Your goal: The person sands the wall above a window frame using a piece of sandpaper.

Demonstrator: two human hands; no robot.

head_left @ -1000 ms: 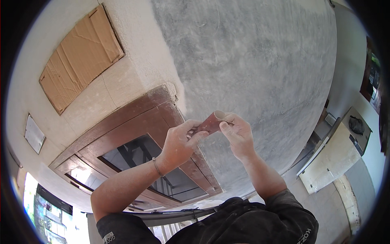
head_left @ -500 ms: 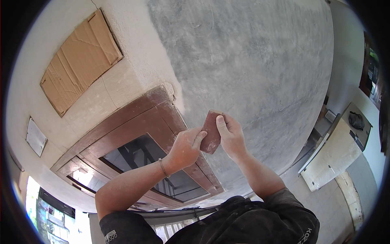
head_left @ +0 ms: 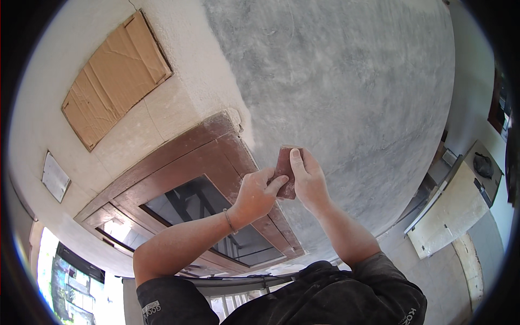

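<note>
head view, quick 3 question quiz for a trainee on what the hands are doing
1. True or false: both hands hold the reddish-brown sheet.
2. What covers the opening at upper left? A) cardboard B) glass C) cloth
3. Which hand has a thumb lying along the sheet's face?

Key:
1. True: left hand and right hand both grip it.
2. A, cardboard.
3. The right hand.
</note>
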